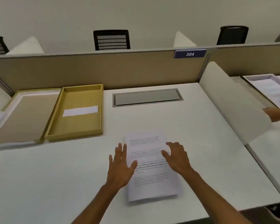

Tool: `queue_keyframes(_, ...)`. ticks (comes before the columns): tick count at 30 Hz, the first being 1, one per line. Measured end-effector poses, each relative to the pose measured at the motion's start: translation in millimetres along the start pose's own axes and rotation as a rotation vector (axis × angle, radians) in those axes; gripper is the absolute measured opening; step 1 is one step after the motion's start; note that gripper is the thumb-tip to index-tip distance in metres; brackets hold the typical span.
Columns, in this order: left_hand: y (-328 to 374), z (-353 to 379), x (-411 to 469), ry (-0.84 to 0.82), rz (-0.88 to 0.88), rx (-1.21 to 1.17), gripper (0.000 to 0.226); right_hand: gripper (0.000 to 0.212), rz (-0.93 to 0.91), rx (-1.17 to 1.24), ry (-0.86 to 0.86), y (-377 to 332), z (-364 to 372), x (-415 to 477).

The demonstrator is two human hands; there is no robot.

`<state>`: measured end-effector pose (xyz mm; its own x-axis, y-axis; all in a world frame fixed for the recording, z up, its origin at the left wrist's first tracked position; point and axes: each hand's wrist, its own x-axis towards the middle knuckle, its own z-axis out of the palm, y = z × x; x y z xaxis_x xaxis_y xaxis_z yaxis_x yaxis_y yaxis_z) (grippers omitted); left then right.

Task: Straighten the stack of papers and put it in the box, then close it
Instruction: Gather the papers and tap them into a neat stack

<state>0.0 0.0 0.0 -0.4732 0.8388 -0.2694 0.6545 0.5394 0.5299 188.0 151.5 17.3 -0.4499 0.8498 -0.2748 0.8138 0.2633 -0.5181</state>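
Observation:
A stack of printed white papers [149, 180] lies on the white desk in front of me, its sheets slightly fanned at the near edge. My left hand [120, 167] rests at the stack's left edge, fingers spread, thumb on the top sheet. My right hand [177, 156] lies over the stack's right edge, fingers apart. Neither hand grips anything. At the far left stands an open yellow box [87, 134] with a white label inside. Its lid [25, 113] lies inside-up, touching the box's left side.
A grey cable hatch [146, 97] is set into the desk behind the papers. A tan partition [103, 70] runs along the back and a white divider [229, 101] stands on the right. Beyond it, another person's hand [276, 113] works at a white tray of papers [271, 91].

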Motion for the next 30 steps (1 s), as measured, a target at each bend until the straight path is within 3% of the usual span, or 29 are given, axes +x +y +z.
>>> queue_keyframes(5, -7, 26, -14, -0.082, -0.189, -0.138, 0.088, 0.058, 0.25, 0.062, -0.099, 10, 23, -9)
queue_keyframes(9, -2, 35, -20, -0.047, -0.241, -0.288, 0.061, 0.07, 0.38, 0.208, -0.047, 8, 31, -8)
queue_keyframes(12, 5, 37, -18, -0.039, -0.323, -0.365, 0.049, 0.065, 0.466, 0.24, -0.045, 10, 36, -3)
queue_keyframes(19, 13, 20, 17, 0.035, -0.786, -0.896, 0.028, 0.07, 0.615, 0.483, -0.101, 19, 30, 22)
queue_keyframes(24, 7, 11, 35, -0.072, -0.89, -1.033, 0.029, 0.066, 0.603, 0.538, -0.185, 23, 28, 30)
queue_keyframes(28, 19, 14, 35, -0.044, -0.847, -0.959, 0.062, 0.063, 0.563, 0.522, -0.218, 26, 27, 34)
queue_keyframes(30, 23, 14, 36, -0.013, -0.824, -0.955, 0.058, 0.059, 0.58, 0.573, -0.234, 29, 26, 37)
